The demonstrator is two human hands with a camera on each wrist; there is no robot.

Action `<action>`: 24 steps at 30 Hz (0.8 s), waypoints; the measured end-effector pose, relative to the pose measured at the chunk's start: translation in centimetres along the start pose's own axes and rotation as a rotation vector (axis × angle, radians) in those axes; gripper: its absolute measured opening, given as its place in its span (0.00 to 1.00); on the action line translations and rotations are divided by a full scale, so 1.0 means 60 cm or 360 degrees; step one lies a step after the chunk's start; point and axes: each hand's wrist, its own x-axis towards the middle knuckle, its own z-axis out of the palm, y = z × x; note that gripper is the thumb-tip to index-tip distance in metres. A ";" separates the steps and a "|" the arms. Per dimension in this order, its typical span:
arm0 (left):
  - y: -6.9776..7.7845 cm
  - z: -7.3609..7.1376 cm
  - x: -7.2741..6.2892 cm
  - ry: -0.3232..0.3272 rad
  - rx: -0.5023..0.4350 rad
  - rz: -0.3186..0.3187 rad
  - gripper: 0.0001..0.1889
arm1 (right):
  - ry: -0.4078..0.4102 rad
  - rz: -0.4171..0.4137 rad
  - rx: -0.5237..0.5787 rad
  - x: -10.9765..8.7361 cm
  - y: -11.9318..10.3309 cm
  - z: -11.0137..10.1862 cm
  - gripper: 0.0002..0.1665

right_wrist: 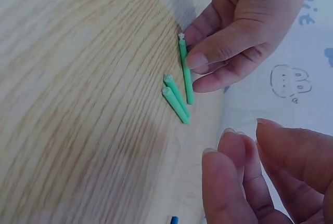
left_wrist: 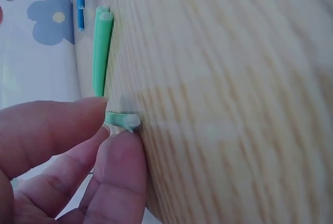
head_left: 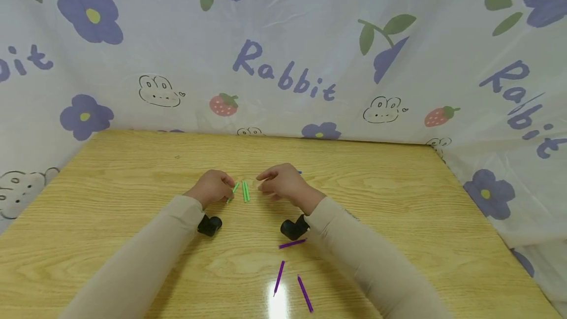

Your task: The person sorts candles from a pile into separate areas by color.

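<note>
My left hand (head_left: 213, 187) pinches a slim green candle (right_wrist: 186, 73) between thumb and fingers, close to the tabletop. The candle's pale, frayed tip shows in the right wrist view. Just to the right of it, two more green candles (head_left: 245, 191) lie side by side on the wood. My right hand (head_left: 283, 183) hovers on their other side, its fingers loosely bent, with a gap between thumb and fingertips and nothing held. Beyond that hand, a blue stick (head_left: 299, 172) peeks out, mostly hidden in the head view.
Three purple sticks (head_left: 279, 278) lie apart on the wooden table (head_left: 133, 260), nearer to me. Black wrist devices (head_left: 294, 228) sit under both wrists. A sheet (head_left: 283, 28) printed with flowers and rabbits hangs behind the table and at its sides.
</note>
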 end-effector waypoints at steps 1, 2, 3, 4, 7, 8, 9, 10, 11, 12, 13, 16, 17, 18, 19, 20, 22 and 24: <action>-0.001 0.000 -0.001 0.0006 -0.0004 0.0006 0.16 | -0.0006 -0.0008 -0.0010 -0.003 0.001 -0.002 0.18; -0.001 0.001 -0.002 0.0010 -0.0008 0.0011 0.16 | -0.0010 -0.0018 -0.0018 -0.006 0.001 -0.005 0.18; -0.002 0.001 -0.003 0.0014 -0.0009 0.0016 0.16 | -0.0015 -0.0027 -0.0020 -0.009 0.002 -0.006 0.18; -0.002 0.001 -0.003 0.0019 -0.0010 0.0018 0.16 | -0.0019 -0.0034 -0.0022 -0.011 0.003 -0.008 0.18; -0.004 0.002 -0.004 0.0023 -0.0010 0.0020 0.16 | -0.0033 -0.0054 -0.0018 -0.021 0.006 -0.012 0.17; -0.005 0.002 -0.004 0.0024 -0.0009 0.0015 0.16 | -0.0037 -0.0062 -0.0004 -0.025 0.007 -0.014 0.17; -0.005 0.002 -0.004 0.0029 -0.0009 0.0012 0.16 | -0.0043 -0.0073 0.0003 -0.029 0.008 -0.014 0.17; -0.006 0.002 -0.004 0.0032 -0.0008 0.0009 0.16 | -0.0048 -0.0082 0.0010 -0.032 0.009 -0.015 0.17; -0.006 0.003 -0.004 0.0034 -0.0011 0.0003 0.16 | -0.0051 -0.0092 0.0018 -0.036 0.011 -0.016 0.17; -0.006 0.003 -0.005 0.0039 -0.0012 -0.0002 0.16 | -0.0054 -0.0105 0.0025 -0.039 0.014 -0.017 0.17; -0.006 0.003 -0.005 0.0043 -0.0018 -0.0008 0.17 | -0.0056 -0.0118 0.0032 -0.042 0.016 -0.018 0.17; -0.007 0.004 -0.009 0.0048 -0.0038 -0.0009 0.18 | -0.0063 -0.0154 0.0039 -0.051 0.023 -0.021 0.18; -0.007 0.004 -0.010 0.0053 -0.0042 -0.0008 0.18 | -0.0065 -0.0160 0.0041 -0.055 0.024 -0.022 0.18; -0.007 0.003 -0.012 0.0055 -0.0043 -0.0003 0.18 | -0.0068 -0.0168 0.0041 -0.058 0.026 -0.023 0.18; -0.007 0.003 -0.014 0.0063 -0.0039 0.0004 0.19 | -0.0070 -0.0175 0.0039 -0.062 0.027 -0.024 0.18; -0.008 0.002 -0.016 0.0071 -0.0025 0.0016 0.19 | -0.0073 -0.0180 0.0039 -0.065 0.028 -0.025 0.19; -0.009 0.000 -0.021 0.0091 -0.0012 0.0037 0.20 | -0.0071 -0.0190 0.0038 -0.072 0.030 -0.028 0.18; -0.010 -0.001 -0.026 0.0102 -0.0012 0.0064 0.20 | -0.0063 -0.0204 0.0032 -0.078 0.033 -0.030 0.18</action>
